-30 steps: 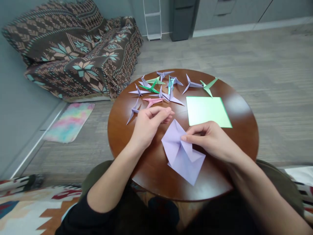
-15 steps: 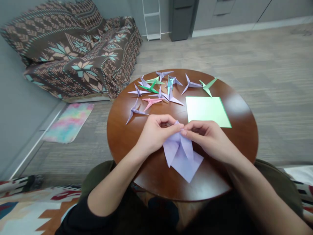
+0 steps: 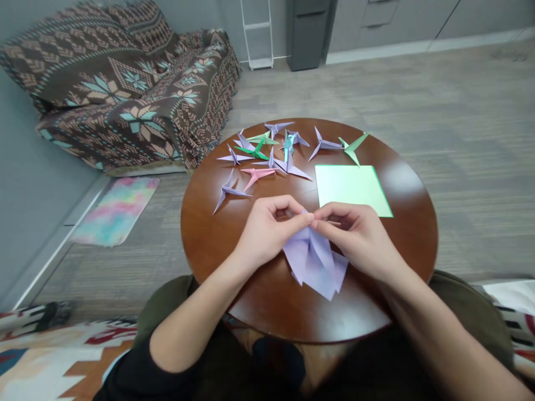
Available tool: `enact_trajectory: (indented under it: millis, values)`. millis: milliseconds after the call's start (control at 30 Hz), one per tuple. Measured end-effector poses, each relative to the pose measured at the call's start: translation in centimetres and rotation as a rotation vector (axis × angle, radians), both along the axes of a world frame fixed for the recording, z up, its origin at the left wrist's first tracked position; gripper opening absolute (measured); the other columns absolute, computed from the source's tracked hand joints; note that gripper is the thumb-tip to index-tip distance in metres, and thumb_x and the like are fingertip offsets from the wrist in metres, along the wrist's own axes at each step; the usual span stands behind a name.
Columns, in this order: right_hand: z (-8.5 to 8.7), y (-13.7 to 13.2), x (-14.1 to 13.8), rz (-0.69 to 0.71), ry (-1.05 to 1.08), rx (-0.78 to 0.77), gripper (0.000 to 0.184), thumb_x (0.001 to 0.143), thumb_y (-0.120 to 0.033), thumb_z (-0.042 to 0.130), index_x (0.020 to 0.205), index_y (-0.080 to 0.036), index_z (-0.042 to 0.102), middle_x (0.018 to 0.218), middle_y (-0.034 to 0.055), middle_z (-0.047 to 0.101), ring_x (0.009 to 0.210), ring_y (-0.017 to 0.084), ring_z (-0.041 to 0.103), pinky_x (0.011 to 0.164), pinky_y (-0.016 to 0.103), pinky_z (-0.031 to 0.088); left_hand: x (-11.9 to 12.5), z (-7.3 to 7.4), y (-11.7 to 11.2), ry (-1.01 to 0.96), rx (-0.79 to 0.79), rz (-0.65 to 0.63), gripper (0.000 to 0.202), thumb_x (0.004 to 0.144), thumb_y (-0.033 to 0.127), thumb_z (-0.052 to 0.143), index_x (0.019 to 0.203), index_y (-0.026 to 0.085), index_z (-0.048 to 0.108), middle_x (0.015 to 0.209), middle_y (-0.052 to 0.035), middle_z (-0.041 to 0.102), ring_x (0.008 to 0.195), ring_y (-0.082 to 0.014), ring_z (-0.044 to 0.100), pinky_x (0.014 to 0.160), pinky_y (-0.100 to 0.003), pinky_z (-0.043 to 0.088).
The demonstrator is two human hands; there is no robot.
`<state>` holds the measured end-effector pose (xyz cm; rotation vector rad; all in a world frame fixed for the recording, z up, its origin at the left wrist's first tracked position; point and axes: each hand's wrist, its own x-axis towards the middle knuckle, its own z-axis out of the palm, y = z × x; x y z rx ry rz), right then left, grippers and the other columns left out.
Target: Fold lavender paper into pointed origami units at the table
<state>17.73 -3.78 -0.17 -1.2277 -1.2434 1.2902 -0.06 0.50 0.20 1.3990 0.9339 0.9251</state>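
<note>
While both hands pinch the top of a folded piece of purple origami paper (image 3: 313, 267), it sits on the near side of a round wooden table (image 3: 200, 239), touching the tabletop just under the hands. The left hand (image 3: 270, 231) and the right hand (image 3: 355, 239) are closed on the paper, and their fingertips (image 3: 311, 218) meet at its top point. The step in hand looks like folding: the paper has flaps and creases, and its middle is drawn up into a point. The next move seems to call for a firm squeeze along the folds so the flaps stay in place. Past the hands lies a flat green paper square (image 3: 351, 189). Beyond that are many folded shapes with pointy arms, such as a purple paper shape (image 3: 228, 192), a pink paper shape (image 3: 257, 175), and a green paper shape (image 3: 353, 147). The table top is brown and shiny. Around it is a gray carpet floor (image 3: 438, 111). A sofa with a brown patterned blanket (image 3: 125, 94) sits by the wall, a rainbow-colored mat (image 3: 117, 211) lies on the floor, and a gray cabinet (image 3: 307, 33) and a white rack (image 3: 256, 28) stand far back.
</note>
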Motion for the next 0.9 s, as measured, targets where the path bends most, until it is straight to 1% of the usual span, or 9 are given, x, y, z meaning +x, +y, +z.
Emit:
enact_trajectory:
  millis: [100, 200, 333, 433, 533, 633, 733, 833, 900]
  values:
    - [-0.1, 0.0, 0.2, 0.005, -0.009, 0.033, 0.008, 0.079, -0.024, 0.081, 0.079, -0.016, 0.077, 0.067, 0.0001, 0.070, 0.057, 0.010, 0.055, 0.053, 0.021, 0.040, 0.1, -0.2, 0.0, -0.047, -0.011, 0.026, 0.016, 0.073, 0.026, 0.085, 0.070, 0.015, 0.074, 0.070, -0.0006, 0.072, 0.064, -0.0111, 0.060, 0.061, -0.022, 0.044]
    - [-0.1, 0.1, 0.3, 0.017, -0.003, 0.013, 0.008, 0.078, -0.023, 0.081, 0.076, -0.016, 0.078, 0.067, 0.0004, 0.071, 0.057, 0.010, 0.055, 0.054, 0.021, 0.041, 0.0, -0.4, 0.1, -0.059, -0.038, 0.024, 0.015, 0.072, 0.025, 0.086, 0.071, 0.015, 0.075, 0.071, -0.0009, 0.073, 0.064, -0.0112, 0.060, 0.061, -0.022, 0.045]
    - [-0.3, 0.1, 0.2, -0.047, 0.048, -0.002, 0.009, 0.072, -0.022, 0.085, 0.074, -0.016, 0.078, 0.069, 0.0015, 0.073, 0.059, 0.011, 0.058, 0.054, 0.021, 0.042, 0.1, -0.3, 0.0, -0.035, -0.048, 0.004, 0.014, 0.074, 0.026, 0.085, 0.073, 0.015, 0.076, 0.071, -0.0018, 0.074, 0.063, -0.0114, 0.061, 0.060, -0.022, 0.045]
    - [-0.3, 0.1, 0.1, -0.072, 0.033, 0.025, 0.007, 0.072, -0.020, 0.084, 0.074, -0.017, 0.079, 0.066, 0.0007, 0.071, 0.059, 0.011, 0.057, 0.054, 0.021, 0.041, 0.2, -0.1, -0.1, -0.039, -0.028, 0.014, 0.015, 0.074, 0.026, 0.085, 0.073, 0.015, 0.076, 0.071, -0.0019, 0.074, 0.064, -0.0120, 0.062, 0.060, -0.023, 0.047]
    - [-0.2, 0.1, 0.2, -0.052, -0.005, 0.027, 0.004, 0.075, -0.021, 0.080, 0.075, -0.017, 0.079, 0.064, 0.0000, 0.069, 0.058, 0.010, 0.053, 0.053, 0.021, 0.038, 0.1, 0.0, 0.0, -0.056, -0.008, 0.066, 0.017, 0.071, 0.027, 0.088, 0.072, 0.015, 0.076, 0.070, -0.0013, 0.074, 0.062, -0.0119, 0.062, 0.059, -0.023, 0.047]
    - [-0.2, 0.2, 0.5, -0.027, -0.032, 0.005, 0.007, 0.076, -0.023, 0.078, 0.073, -0.017, 0.077, 0.064, -0.0003, 0.067, 0.056, 0.009, 0.050, 0.051, 0.022, 0.035, -0.2, -0.2, 0.4, -0.068, 0.021, 0.141, 0.019, 0.070, 0.029, 0.089, 0.071, 0.016, 0.075, 0.068, -0.0001, 0.072, 0.059, -0.0104, 0.058, 0.055, -0.022, 0.044]
    - [-0.2, 0.3, 0.8, 0.009, -0.063, -0.016, 0.009, 0.077, -0.024, 0.076, 0.074, -0.016, 0.076, 0.065, 0.0002, 0.068, 0.056, 0.010, 0.051, 0.052, 0.023, 0.036, -0.6, -0.4, 0.9, -0.076, 0.039, 0.174, 0.021, 0.071, 0.031, 0.089, 0.074, 0.016, 0.075, 0.070, -0.0001, 0.072, 0.059, -0.0100, 0.058, 0.055, -0.022, 0.043]
    - [-0.1, 0.3, 0.9, 0.034, -0.128, -0.012, 0.009, 0.078, -0.023, 0.073, 0.074, -0.016, 0.075, 0.068, 0.0010, 0.070, 0.060, 0.012, 0.055, 0.055, 0.023, 0.039, -1.1, 0.1, 1.2, -0.014, 0.095, 0.135, 0.020, 0.074, 0.033, 0.086, 0.076, 0.016, 0.075, 0.073, -0.0015, 0.073, 0.062, -0.0111, 0.060, 0.057, -0.022, 0.045]
    - [0.0, 0.2, 0.8, 0.058, -0.186, 0.007, 0.007, 0.078, -0.020, 0.070, 0.074, -0.016, 0.074, 0.070, 0.0010, 0.071, 0.062, 0.013, 0.058, 0.057, 0.023, 0.041, -1.5, 0.8, 1.2, 0.112, 0.182, 0.062, 0.016, 0.077, 0.029, 0.081, 0.076, 0.015, 0.075, 0.074, -0.0021, 0.073, 0.063, -0.0117, 0.060, 0.057, -0.023, 0.045]
